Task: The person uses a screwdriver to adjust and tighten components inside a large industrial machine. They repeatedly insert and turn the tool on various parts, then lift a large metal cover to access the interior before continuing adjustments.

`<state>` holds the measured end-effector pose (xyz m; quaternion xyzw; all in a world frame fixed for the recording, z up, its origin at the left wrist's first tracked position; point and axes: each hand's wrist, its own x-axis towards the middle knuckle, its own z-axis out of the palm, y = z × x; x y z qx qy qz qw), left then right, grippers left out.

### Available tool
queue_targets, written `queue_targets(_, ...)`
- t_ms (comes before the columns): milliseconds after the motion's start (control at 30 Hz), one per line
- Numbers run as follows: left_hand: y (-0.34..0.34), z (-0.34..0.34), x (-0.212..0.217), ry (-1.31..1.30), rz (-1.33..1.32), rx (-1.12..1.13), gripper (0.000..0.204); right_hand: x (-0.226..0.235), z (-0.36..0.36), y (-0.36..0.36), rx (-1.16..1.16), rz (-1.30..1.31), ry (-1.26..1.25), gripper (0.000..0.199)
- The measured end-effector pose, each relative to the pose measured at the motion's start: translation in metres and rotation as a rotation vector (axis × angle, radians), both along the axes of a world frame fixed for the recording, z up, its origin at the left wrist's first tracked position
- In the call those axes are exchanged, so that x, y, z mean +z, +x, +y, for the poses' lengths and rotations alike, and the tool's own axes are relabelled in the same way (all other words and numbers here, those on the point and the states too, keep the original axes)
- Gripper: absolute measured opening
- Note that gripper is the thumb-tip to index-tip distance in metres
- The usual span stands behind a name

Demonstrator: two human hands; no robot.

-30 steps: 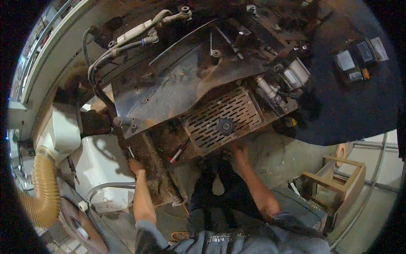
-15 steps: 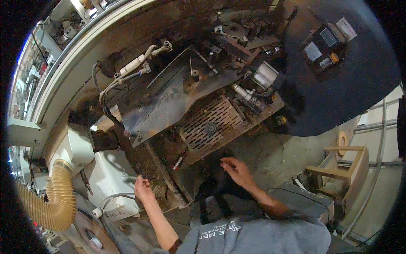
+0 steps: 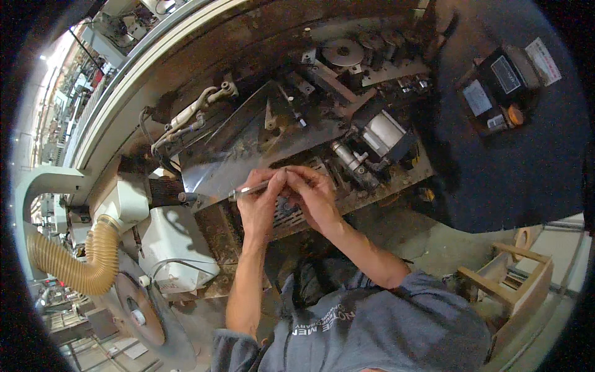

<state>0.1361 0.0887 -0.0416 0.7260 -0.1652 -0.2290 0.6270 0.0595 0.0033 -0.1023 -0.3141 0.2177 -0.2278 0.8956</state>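
Note:
My two hands meet over the front part of the machine bed, fingertips close together. My left hand (image 3: 259, 197) is closed around a slim silver pen-like rod (image 3: 250, 188), whose left end sticks out past the fingers. My right hand (image 3: 311, 193) is closed too, thumb and fingers pinched at the rod's other end, where the fingers cover most of it. Under the hands lies a slotted metal plate (image 3: 289, 217), largely hidden by them. Just behind it slants a smooth metal sheet (image 3: 214, 168).
A silver cylindrical fitting (image 3: 350, 156) and a motor-like block (image 3: 383, 133) stand right of my hands. At left are a white housing (image 3: 173, 248), a ribbed tan hose (image 3: 99, 263) and a large wheel (image 3: 139, 310). A wooden frame (image 3: 514, 279) stands lower right.
Both hands have risen forward and come together over the slotted plate; they were apart and lower before. The slim rod now shows in them. The view has shifted somewhat.

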Motion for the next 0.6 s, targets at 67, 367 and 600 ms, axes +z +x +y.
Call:
queue_targets(67,0.005,-0.022,0.003,0.028,0.023,0.025,0.022,-0.005,-0.018,0.005,-0.034,-0.086,0.130,0.020)
queue_targets(367,0.046,-0.074,-0.002,0.040,-0.062,-0.024,0.029,-0.013,-0.058,0.010,-0.057,-0.061,0.253,0.028)
queue_targets(600,0.057,-0.101,0.012,0.342,-0.225,-0.149,0.024,-0.034,-0.048,0.000,0.075,-0.058,0.173,0.030)
